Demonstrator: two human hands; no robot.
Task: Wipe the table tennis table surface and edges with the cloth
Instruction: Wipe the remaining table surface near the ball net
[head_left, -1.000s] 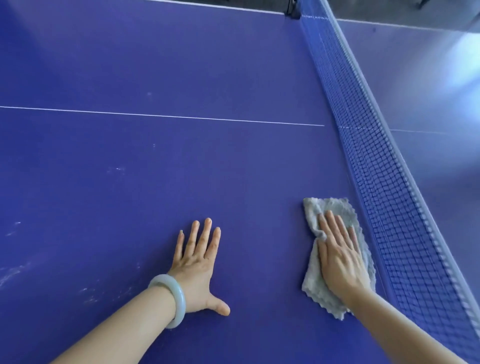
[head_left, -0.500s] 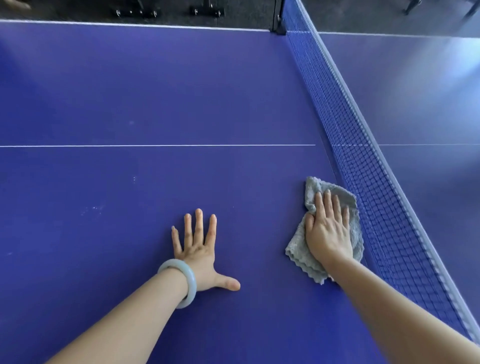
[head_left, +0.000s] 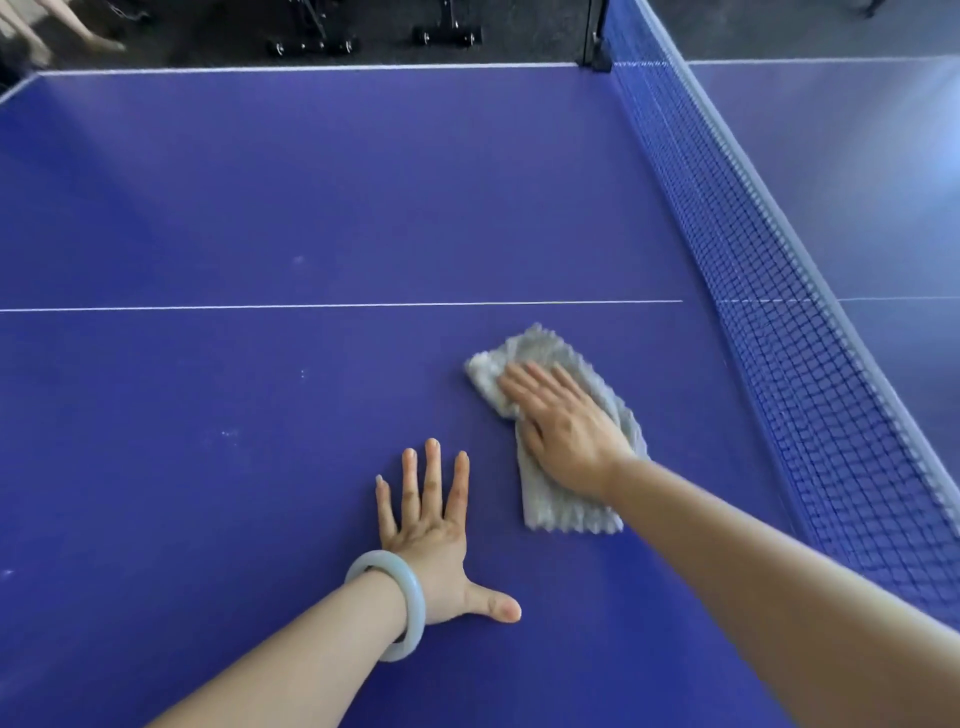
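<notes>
Right hand, grip released, presses cloth at 1 o'clock from left hand; left grip released, flat on tabletop.

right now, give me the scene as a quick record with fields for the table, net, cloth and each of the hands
table: blue, white line across it, a few pale specks
net: upright along the right side
cloth: grey, crumpled, on the table, clear of the net
left hand: flat on the table, fingers spread, holding nothing, not touching the cloth
right hand: palm down, straight fingers pressing the cloth
bracelet: pale, on the left wrist
</notes>
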